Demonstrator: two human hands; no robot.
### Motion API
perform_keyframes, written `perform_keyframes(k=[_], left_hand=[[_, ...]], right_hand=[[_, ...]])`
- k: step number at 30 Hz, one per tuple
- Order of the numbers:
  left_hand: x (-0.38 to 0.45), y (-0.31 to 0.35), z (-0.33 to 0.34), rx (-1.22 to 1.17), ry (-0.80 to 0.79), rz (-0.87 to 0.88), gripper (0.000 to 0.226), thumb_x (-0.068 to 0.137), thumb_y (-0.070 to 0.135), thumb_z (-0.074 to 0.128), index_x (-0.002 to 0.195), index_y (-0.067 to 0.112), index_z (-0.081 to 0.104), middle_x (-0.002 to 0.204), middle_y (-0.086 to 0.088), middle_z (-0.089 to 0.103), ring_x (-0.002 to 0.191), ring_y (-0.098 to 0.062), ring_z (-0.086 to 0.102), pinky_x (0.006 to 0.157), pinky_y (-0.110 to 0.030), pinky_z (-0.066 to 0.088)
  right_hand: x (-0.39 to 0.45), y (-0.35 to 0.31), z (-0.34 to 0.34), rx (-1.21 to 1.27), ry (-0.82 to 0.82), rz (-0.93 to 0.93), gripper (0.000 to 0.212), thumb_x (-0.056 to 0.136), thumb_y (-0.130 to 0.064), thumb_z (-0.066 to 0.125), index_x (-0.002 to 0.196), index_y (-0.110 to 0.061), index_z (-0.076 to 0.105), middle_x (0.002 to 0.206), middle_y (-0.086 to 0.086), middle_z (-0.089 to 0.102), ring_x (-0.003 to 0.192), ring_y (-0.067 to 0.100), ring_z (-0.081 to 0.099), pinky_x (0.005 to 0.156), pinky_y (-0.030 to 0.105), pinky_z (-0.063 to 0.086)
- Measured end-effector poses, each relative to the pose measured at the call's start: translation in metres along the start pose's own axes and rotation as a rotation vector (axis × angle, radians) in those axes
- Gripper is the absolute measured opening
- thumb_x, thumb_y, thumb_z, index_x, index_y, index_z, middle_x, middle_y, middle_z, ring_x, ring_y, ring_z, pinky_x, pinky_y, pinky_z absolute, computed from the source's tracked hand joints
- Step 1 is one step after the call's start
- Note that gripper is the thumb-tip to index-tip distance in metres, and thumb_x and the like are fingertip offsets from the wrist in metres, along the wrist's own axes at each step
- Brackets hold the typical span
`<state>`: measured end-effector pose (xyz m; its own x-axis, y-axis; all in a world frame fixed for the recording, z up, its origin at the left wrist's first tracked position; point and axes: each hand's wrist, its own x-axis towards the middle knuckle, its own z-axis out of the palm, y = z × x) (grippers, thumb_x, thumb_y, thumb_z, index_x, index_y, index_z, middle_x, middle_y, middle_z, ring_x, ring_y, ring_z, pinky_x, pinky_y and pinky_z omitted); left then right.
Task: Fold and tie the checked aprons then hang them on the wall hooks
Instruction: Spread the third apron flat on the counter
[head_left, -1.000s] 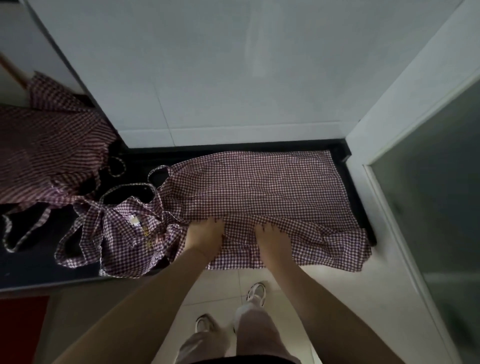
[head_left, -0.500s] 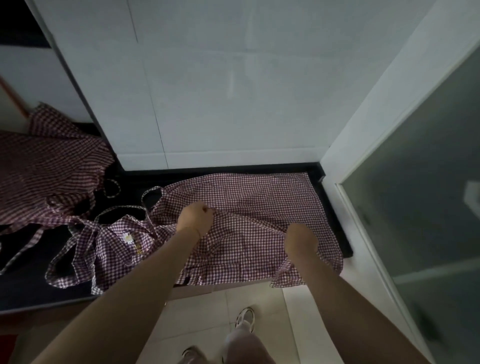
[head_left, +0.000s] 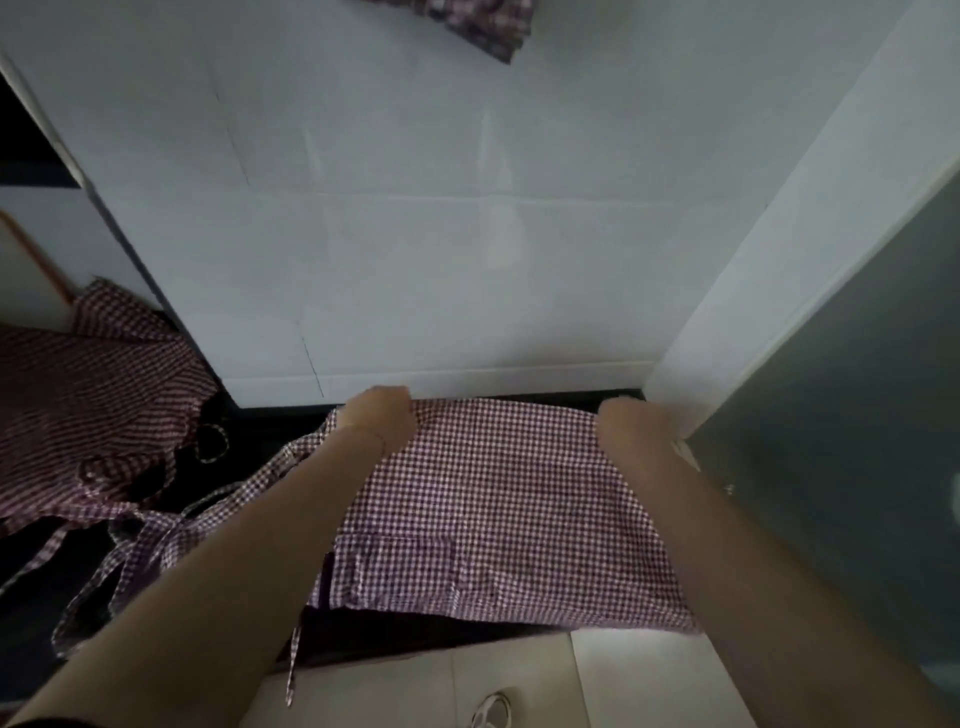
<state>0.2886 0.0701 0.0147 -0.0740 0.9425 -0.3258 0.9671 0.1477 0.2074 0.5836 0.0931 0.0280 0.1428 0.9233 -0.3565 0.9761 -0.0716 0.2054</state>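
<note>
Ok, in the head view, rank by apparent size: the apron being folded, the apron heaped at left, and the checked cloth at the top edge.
1. Apron being folded, gripped by left hand and right hand.
2. Heaped apron, partly cropped, so its place is unsure.
3. Checked cloth, mostly out of frame.

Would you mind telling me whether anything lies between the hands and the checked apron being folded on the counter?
Nothing visible does: the left hand and the right hand both already grip the far edge of the checked apron.
</note>
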Motion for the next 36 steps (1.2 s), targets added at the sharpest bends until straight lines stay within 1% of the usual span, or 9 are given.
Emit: perform_keyframes(k=[3, 7, 11, 14, 16, 21, 25, 29, 36], left_hand=[[0.012, -0.003, 0.04, 0.059, -0.211, -0.058, 0.037, 0.098, 0.023, 0.042, 0.128, 0.011, 0.059, 0.132, -0.009, 0.059, 0.118, -0.027, 0.057, 0.097, -0.037, 0.048], [0.038, -0.005, 0.063, 0.057, -0.233, -0.133, 0.04, 0.098, 0.029, 0.044, 0.13, 0.009, 0.058, 0.135, -0.011, 0.057, 0.122, -0.028, 0.055, 0.102, -0.04, 0.046], [0.068, 0.011, 0.073, -0.052, 0.109, -0.211, 0.028, 0.097, 0.02, 0.044, 0.115, 0.006, 0.059, 0.12, -0.016, 0.059, 0.111, -0.033, 0.054, 0.092, -0.042, 0.047], [0.076, 0.018, 0.097, 0.029, 0.34, -0.156, 0.049, 0.09, 0.021, 0.055, 0.135, 0.005, 0.046, 0.132, -0.02, 0.047, 0.124, -0.039, 0.041, 0.099, -0.053, 0.039], [0.071, 0.025, 0.117, 0.105, 0.212, -0.061, 0.066, 0.09, 0.036, 0.057, 0.148, 0.015, 0.034, 0.149, -0.016, 0.035, 0.138, -0.038, 0.029, 0.108, -0.056, 0.032], [0.052, 0.039, 0.16, 0.193, -0.261, 0.055, 0.092, 0.089, 0.064, 0.054, 0.157, 0.033, 0.001, 0.166, -0.004, 0.0, 0.152, -0.031, 0.003, 0.118, -0.058, 0.015], [0.036, 0.028, 0.17, 0.127, -0.258, -0.095, 0.098, 0.085, 0.071, 0.052, 0.158, 0.027, 0.004, 0.164, -0.001, 0.008, 0.149, -0.029, 0.015, 0.114, -0.057, 0.027], [0.03, 0.022, 0.16, 0.151, -0.211, -0.195, 0.072, 0.097, 0.065, 0.031, 0.157, 0.027, 0.014, 0.157, -0.006, 0.027, 0.138, -0.034, 0.034, 0.11, -0.056, 0.03], [0.07, 0.024, 0.147, 0.129, -0.159, -0.042, 0.052, 0.097, 0.019, 0.044, 0.148, 0.022, 0.036, 0.148, -0.005, 0.039, 0.135, -0.026, 0.039, 0.108, -0.045, 0.038]], right_hand=[[0.023, 0.003, 0.034, 0.0, -0.139, -0.024, 0.031, 0.103, -0.021, 0.043, 0.125, -0.011, 0.063, 0.129, 0.008, 0.062, 0.117, 0.025, 0.06, 0.095, 0.037, 0.046], [0.058, 0.012, 0.045, 0.055, -0.326, 0.016, 0.035, 0.105, -0.026, 0.043, 0.13, -0.009, 0.06, 0.136, 0.008, 0.057, 0.123, 0.026, 0.055, 0.102, 0.039, 0.043], [0.094, 0.009, 0.059, 0.084, -0.003, -0.103, 0.03, 0.104, -0.015, 0.039, 0.124, -0.007, 0.058, 0.13, 0.014, 0.058, 0.113, 0.028, 0.059, 0.086, 0.036, 0.048], [0.109, -0.001, 0.087, 0.124, 0.085, -0.127, 0.047, 0.102, -0.018, 0.041, 0.146, -0.008, 0.031, 0.148, 0.024, 0.032, 0.123, 0.037, 0.048, 0.086, 0.042, 0.048], [0.108, -0.007, 0.106, 0.109, -0.035, -0.12, 0.067, 0.101, -0.024, 0.045, 0.156, -0.015, 0.008, 0.159, 0.025, 0.009, 0.136, 0.043, 0.032, 0.1, 0.055, 0.043], [0.098, -0.012, 0.146, 0.198, -0.258, -0.179, 0.097, 0.087, -0.045, 0.068, 0.157, -0.022, 0.004, 0.162, 0.019, 0.002, 0.146, 0.045, 0.013, 0.115, 0.062, 0.024], [0.1, -0.013, 0.145, 0.239, -0.202, -0.284, 0.1, 0.082, -0.046, 0.074, 0.157, -0.024, 0.011, 0.16, 0.016, 0.015, 0.143, 0.039, 0.023, 0.114, 0.057, 0.028], [0.098, -0.029, 0.138, 0.255, -0.169, -0.349, 0.075, 0.091, -0.043, 0.065, 0.152, -0.023, 0.026, 0.155, 0.017, 0.025, 0.141, 0.036, 0.027, 0.112, 0.058, 0.026], [0.106, -0.047, 0.138, 0.229, 0.073, -0.452, 0.031, 0.1, -0.027, 0.048, 0.127, -0.016, 0.055, 0.132, 0.006, 0.051, 0.123, 0.023, 0.046, 0.109, 0.042, 0.035]])
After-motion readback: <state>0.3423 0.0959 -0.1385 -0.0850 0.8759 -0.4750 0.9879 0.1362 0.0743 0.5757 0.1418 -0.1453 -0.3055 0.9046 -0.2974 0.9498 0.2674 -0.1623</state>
